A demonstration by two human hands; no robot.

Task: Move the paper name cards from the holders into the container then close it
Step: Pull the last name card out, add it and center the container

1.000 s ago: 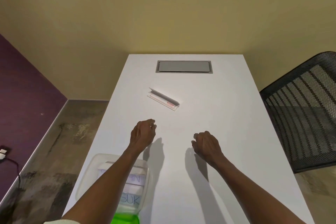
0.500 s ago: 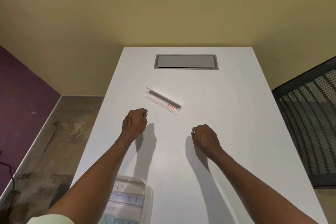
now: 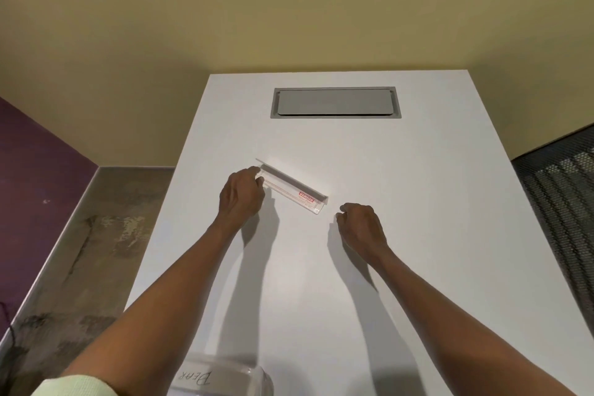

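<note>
Left hand on the near-left end of the clear holder, fingers curled against it, grip itself hidden. Right hand loosely curled, holding nothing, just beside the holder's other end. Container with name cards at the counter near edge.

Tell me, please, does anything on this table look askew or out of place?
Only the clear name card holder: it lies diagonally across the white table, not square to its edges. The left hand touches its far end.
</note>
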